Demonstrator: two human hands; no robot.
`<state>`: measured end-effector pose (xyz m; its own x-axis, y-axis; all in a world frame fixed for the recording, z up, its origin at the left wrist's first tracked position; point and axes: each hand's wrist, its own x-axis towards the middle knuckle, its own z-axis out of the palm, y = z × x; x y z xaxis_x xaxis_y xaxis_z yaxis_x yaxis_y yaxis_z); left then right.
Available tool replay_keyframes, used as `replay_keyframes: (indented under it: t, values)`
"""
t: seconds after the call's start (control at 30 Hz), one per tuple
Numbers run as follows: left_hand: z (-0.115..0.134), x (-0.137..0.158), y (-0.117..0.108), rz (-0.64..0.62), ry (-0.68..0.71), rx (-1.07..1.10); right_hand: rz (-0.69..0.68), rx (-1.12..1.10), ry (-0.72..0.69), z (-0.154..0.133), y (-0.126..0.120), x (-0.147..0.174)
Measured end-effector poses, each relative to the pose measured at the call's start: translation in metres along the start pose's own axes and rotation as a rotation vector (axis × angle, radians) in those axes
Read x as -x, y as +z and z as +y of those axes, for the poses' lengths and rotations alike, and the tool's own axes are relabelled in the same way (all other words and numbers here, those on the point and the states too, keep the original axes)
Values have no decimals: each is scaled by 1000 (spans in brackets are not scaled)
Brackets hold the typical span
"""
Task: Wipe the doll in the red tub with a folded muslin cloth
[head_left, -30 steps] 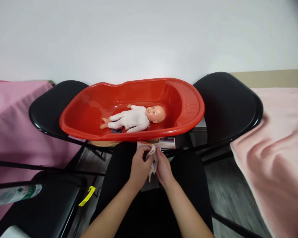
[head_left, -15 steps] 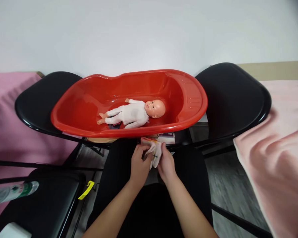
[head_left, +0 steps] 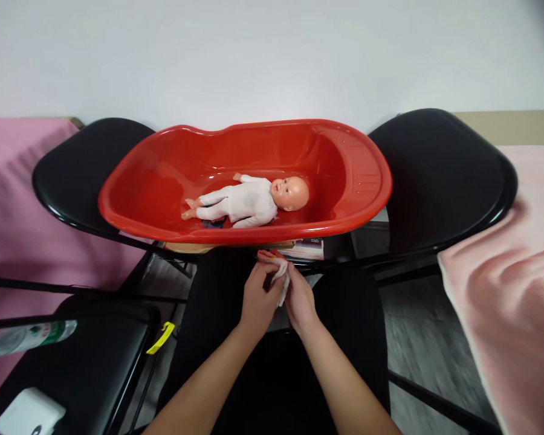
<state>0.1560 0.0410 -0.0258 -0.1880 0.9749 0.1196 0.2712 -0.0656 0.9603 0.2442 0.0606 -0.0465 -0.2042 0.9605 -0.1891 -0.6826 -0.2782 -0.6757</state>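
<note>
White cloth (head_left: 281, 279) sits bunched between both hands over the lap, just below the near rim of the red tub (head_left: 367, 181). Left hand (head_left: 257, 300) and right hand (head_left: 300, 300) each keep a grip pinching it. Inside the tub a doll (head_left: 249, 204) lies on its back, head toward the right end.

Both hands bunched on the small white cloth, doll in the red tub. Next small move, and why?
Probably lift the cloth forward over the tub's near rim toward the doll. Left hand and right hand both pinch the cloth just below that rim, over the lap, apart from the doll. The doll lies on its back in the tub, nothing touching it.
</note>
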Motion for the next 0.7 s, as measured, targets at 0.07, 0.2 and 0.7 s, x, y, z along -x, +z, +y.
replay_keyframes:
  t: [0.07,0.2,0.7]
  values:
    - [1,0,0,5,-7,11,12,36,5,2,0,0]
    - [1,1,3,-22,-36,18,36,92,27,4,-3,-1]
    - [-1,0,0,-34,-53,17,18,100,-10,1,2,-1]
